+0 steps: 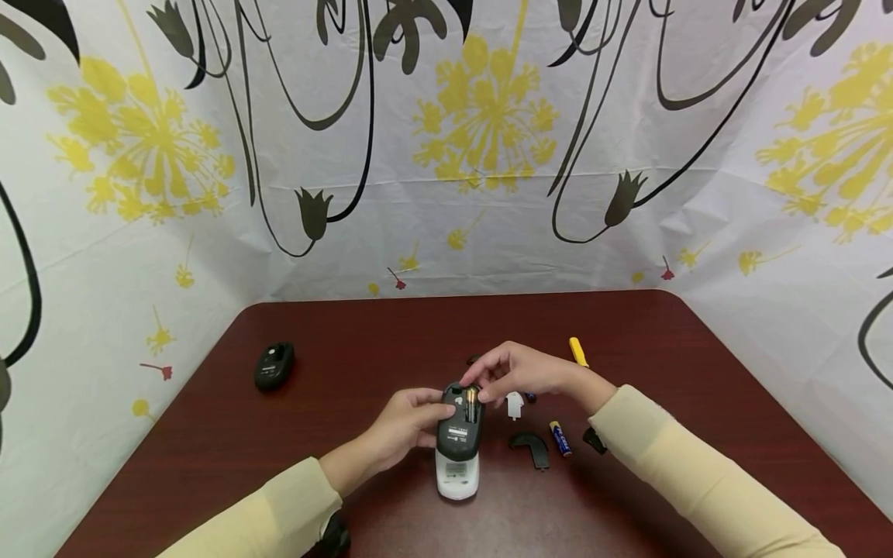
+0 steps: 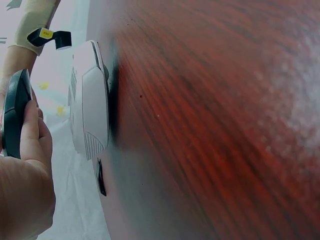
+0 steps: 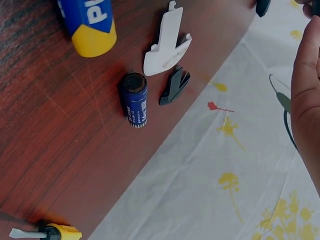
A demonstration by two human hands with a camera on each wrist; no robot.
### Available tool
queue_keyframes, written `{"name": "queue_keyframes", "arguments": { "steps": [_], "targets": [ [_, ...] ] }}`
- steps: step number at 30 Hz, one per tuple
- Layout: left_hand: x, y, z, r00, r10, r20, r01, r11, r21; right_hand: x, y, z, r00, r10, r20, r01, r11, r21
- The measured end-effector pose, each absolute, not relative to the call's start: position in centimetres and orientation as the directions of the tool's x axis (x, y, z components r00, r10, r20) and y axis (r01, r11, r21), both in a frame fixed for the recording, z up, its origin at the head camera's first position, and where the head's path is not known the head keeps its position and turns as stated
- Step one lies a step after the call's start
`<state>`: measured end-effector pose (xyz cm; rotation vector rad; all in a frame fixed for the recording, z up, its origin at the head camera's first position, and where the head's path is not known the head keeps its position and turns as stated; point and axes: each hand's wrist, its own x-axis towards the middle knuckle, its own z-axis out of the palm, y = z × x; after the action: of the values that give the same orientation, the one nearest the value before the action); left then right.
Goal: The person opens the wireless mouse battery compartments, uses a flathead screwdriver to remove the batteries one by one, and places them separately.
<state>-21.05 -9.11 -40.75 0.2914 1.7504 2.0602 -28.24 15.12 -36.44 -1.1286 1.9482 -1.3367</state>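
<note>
My left hand [image 1: 408,422] holds a dark computer mouse [image 1: 457,438] underside up, its thumb along the edge. A battery [image 1: 472,404] lies in the mouse's uncovered slot. At the top end of this mouse, the thumb and bent fingers of my right hand [image 1: 519,372] touch the edge near the battery; whether they pinch or press cannot be told. Directly below in the head view, a white mouse [image 1: 457,479] lies underside up on the table. In the left wrist view, the dark mouse [image 2: 17,112] hangs apart from the white mouse [image 2: 90,100].
Right of the hands lie a white cover [image 1: 514,404], a dark curved cover [image 1: 536,449] and a blue battery [image 1: 560,439]. Another blue battery [image 3: 136,107] stands near a small dark piece [image 3: 175,87]. A yellow-handled screwdriver [image 1: 577,351] lies behind. Another dark mouse [image 1: 274,365] rests far left.
</note>
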Motion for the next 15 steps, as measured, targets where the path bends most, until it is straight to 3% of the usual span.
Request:
{"name": "queue_keyframes", "arguments": {
  "steps": [15],
  "targets": [
    [-20.86, -9.14, -40.95, -0.883, 0.454, -0.12, -0.188, -0.108, 0.976, -27.79, 14.97, -36.44, -0.535, -0.845, 0.012, -0.368, 0.22, -0.903]
  ]
}}
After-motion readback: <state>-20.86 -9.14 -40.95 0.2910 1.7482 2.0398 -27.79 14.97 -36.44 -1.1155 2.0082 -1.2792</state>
